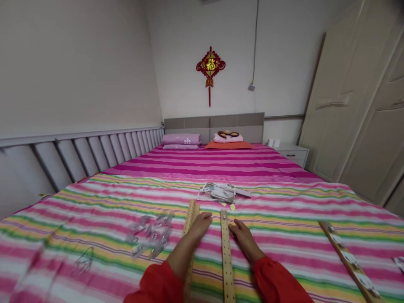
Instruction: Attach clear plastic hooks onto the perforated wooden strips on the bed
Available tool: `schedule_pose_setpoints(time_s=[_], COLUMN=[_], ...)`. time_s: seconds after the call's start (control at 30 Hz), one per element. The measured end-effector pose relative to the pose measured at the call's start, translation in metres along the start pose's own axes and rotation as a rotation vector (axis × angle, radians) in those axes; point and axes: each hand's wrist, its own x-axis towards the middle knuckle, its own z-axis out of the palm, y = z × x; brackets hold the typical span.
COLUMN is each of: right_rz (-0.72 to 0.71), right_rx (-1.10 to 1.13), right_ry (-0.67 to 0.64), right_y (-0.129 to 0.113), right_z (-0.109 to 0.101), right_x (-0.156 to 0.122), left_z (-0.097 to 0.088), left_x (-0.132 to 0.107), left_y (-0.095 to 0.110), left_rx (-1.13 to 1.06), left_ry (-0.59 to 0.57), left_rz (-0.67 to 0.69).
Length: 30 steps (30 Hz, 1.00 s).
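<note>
A pale wooden strip with rows of holes (227,261) lies lengthwise on the striped sheet, with a small shiny ring-like piece (224,216) at its far end. My right hand (245,239) is at the strip's right edge, fingertips beside or touching it, thumb and fingers slightly apart. To the left of the strip, my left hand (200,226) hovers with its fingers drawn together; whatever they hold, if anything, is too small to make out. Beneath that hand and forearm lie more holed wooden strips (190,214), partly hidden.
Several small clear packets (153,235) lie to the left, near a loose clear bag (84,261). Crumpled plastic packaging (221,192) sits beyond the strips, with yellow scraps (232,207). At right, another strip (349,261) carries several shiny pieces. A white railing (78,155) borders the bed.
</note>
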Motion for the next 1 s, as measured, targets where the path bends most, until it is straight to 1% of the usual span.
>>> schedule_pose_setpoints(time_s=[0.07, 0.13, 0.17, 0.2, 0.27, 0.33, 0.4, 0.5, 0.67, 0.8, 0.9, 1.0], right_rz=[0.042, 0.085, 0.106, 0.126, 0.162, 0.188, 0.202, 0.202, 0.159, 0.136, 0.133, 0.117], right_rx=[0.023, 0.049, 0.062, 0.072, 0.087, 0.104, 0.119, 0.110, 0.061, 0.048, 0.051, 0.058], right_ry=[0.005, 0.012, 0.015, 0.016, 0.009, -0.012, -0.035, -0.031, 0.009, -0.012, -0.053, -0.112], right_y=[-0.003, -0.007, -0.009, -0.011, -0.015, -0.019, -0.021, -0.025, -0.029, -0.030, -0.027, -0.020], right_z=[-0.003, -0.006, -0.008, -0.010, -0.013, -0.016, -0.019, -0.020, -0.017, -0.014, -0.012, -0.009], right_x=[-0.011, -0.022, -0.028, -0.034, -0.047, -0.063, -0.079, -0.104, -0.137, -0.156, -0.168, -0.176], left_z=[-0.039, -0.081, -0.101, -0.119, -0.148, -0.165, -0.170, -0.164, -0.147, -0.141, -0.143, -0.148], left_x=[-0.018, -0.041, -0.052, -0.064, -0.087, -0.107, -0.120, -0.126, -0.123, -0.128, -0.133, -0.133], left_y=[0.001, -0.003, -0.008, -0.013, -0.027, -0.041, -0.052, -0.057, -0.049, -0.043, -0.043, -0.048], left_rx=[0.038, 0.166, 0.222, 0.260, 0.292, 0.304, 0.338, 0.441, 0.634, 0.727, 0.734, 0.611], left_ry=[0.045, 0.187, 0.257, 0.325, 0.448, 0.517, 0.539, 0.537, 0.486, 0.485, 0.475, 0.465], left_rz=[0.018, 0.140, 0.184, 0.198, 0.174, 0.152, 0.155, 0.185, 0.217, 0.194, 0.142, 0.095])
